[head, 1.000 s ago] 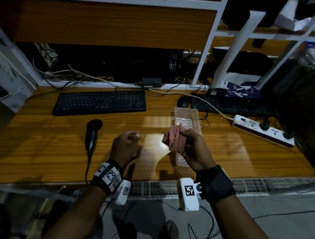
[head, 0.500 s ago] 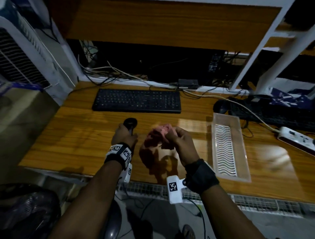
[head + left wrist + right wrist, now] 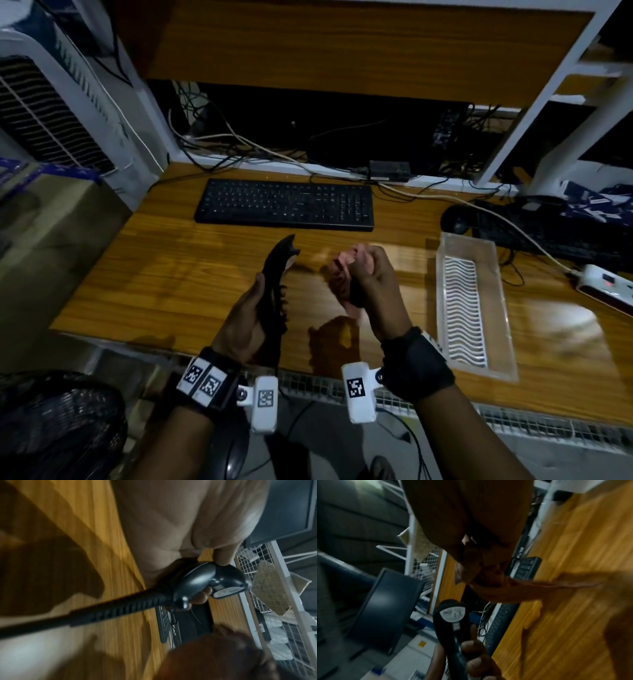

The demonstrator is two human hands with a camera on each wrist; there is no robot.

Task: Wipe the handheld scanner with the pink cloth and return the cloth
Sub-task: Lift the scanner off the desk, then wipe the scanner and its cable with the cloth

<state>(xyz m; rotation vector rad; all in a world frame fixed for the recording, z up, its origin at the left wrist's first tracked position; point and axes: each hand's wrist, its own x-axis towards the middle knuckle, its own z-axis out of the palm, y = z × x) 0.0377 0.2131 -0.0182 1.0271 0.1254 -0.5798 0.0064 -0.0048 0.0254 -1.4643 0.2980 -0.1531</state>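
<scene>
Scanner (image 3: 274, 274) in left hand (image 3: 245, 318) | pink cloth (image 3: 342, 274) in right hand (image 3: 373, 284) | wooden desk (image 3: 171, 274)

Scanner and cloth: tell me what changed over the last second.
The left hand took hold of the scanner, which lay on the desk a second ago, and lifted it, head pointing away. The right hand carried the pink cloth left, close beside it. Unchanged: the cloth stays bunched in the right hand; keyboard and clear tray unmoved.

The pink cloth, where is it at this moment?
In the head view, the pink cloth is bunched in the right hand above the desk, between the scanner and the clear tray.
</scene>
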